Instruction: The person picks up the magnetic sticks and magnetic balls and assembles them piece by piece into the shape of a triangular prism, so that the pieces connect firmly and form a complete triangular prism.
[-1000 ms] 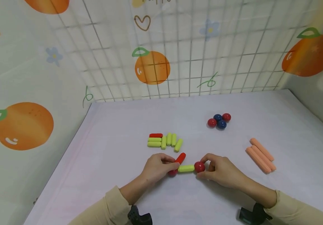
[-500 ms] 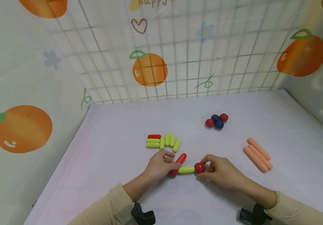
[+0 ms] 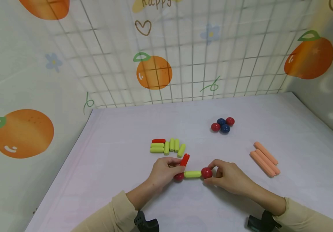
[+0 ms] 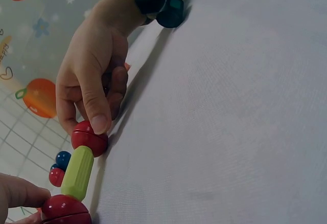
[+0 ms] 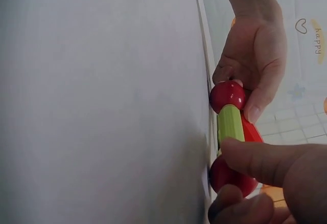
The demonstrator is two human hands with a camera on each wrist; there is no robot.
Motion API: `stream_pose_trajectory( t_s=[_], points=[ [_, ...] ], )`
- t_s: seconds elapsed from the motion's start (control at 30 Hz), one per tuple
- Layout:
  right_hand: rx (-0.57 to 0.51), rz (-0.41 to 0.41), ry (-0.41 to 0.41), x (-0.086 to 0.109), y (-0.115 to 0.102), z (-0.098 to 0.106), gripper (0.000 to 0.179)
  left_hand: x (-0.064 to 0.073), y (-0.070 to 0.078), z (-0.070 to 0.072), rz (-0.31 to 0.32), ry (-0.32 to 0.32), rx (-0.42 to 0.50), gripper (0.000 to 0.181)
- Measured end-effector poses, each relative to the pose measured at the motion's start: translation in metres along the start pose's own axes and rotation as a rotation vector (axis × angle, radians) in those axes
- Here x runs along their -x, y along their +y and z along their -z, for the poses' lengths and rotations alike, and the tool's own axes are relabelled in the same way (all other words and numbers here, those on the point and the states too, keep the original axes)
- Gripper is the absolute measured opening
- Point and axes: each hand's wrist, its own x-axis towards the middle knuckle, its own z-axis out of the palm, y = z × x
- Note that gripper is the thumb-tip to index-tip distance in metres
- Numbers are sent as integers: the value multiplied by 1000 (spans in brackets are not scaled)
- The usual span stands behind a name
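Observation:
A yellow-green stick [image 3: 192, 174] joins two red balls, the left ball [image 3: 179, 176] and the right ball [image 3: 206, 173]. From the left ball a short red stick [image 3: 185, 159] slants up and away. My left hand [image 3: 163, 170] pinches the red stick near its base, thumb over the join with the ball. My right hand [image 3: 228, 177] holds the right ball between thumb and fingers. In the right wrist view, the right thumb lies across the end of the yellow-green stick [image 5: 231, 122], partly covering the right ball [image 5: 232, 177].
Beyond the hands lie several short yellow-green sticks [image 3: 167, 148] and one red stick [image 3: 158, 141]. Two red and two blue balls [image 3: 225, 128] cluster farther back. Three long orange sticks [image 3: 265, 161] lie at the right. A patterned curtain [image 3: 189, 58] hangs behind the table.
The red stick has swung more upright in my left hand, and its fingers have drawn in closer to it. My right hand keeps its hold on the right ball. The head view has shifted slightly.

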Motion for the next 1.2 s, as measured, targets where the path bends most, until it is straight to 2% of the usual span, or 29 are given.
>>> stream_pose_trajectory(
  t_s=[0.3,0.5,0.73,0.9,1.2],
  points=[
    [9,-43,-1,3,3,1,39,-2,2,-3,-12,17,27,32],
    [16,-37,10,4,4,2,39,-1,2,-4,-35,-16,11,35],
    [23,-31,19,6,5,3,37,2,0,-1,-62,-75,14,45],
    [23,-20,15,5,5,4,36,6,-3,4,-88,-79,-82,49],
    [17,-16,16,5,5,3,36,11,-8,8,-137,-12,-244,43]
  ],
)
